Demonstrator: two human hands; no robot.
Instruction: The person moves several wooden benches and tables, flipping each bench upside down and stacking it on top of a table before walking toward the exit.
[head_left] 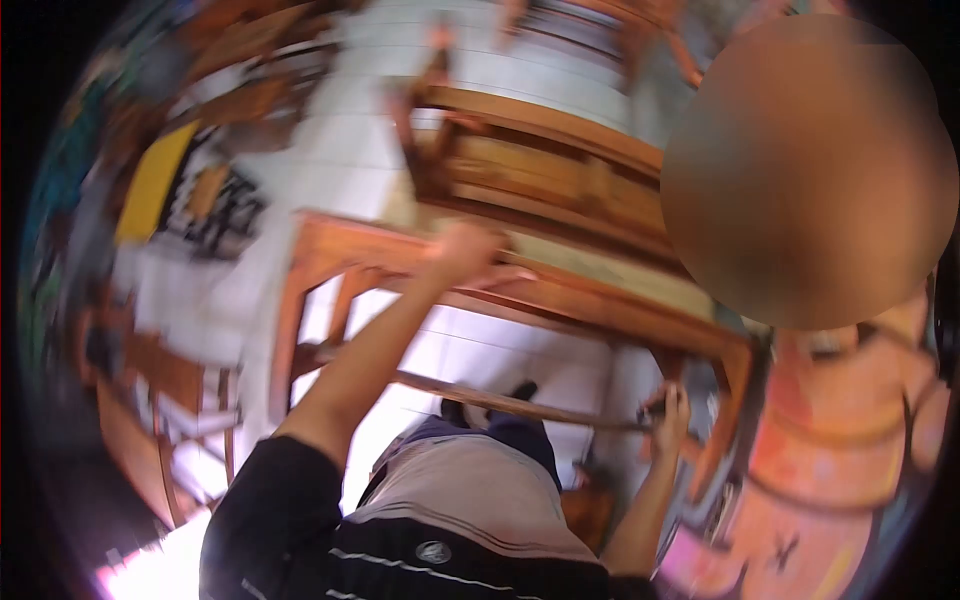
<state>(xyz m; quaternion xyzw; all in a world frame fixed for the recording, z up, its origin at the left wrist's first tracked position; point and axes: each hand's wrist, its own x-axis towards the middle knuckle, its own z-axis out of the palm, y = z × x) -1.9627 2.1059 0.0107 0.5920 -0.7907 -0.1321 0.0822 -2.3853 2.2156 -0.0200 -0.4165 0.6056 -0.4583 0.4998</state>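
Head view: wooden table (600, 300) located in front of the body, beside a slatted bench (560, 165). Left hand (467, 252) placed at table's top edge; blurred, grip can't be told. Small dark item (655, 408) held in right hand (673, 418), fingers curled. Round white logo (433, 551) printed on black shirt (400, 565), too small to read.

Floor (345, 130): pale tiles, thin joints visible. Standing on it: wooden frame (350, 240) with legs and a crossbar. Second wooden piece (540, 170) just beyond, pale strip (610, 270) between. Wooden chair (168, 370) at left. Blurred; can't tell whether frame and second piece touch.
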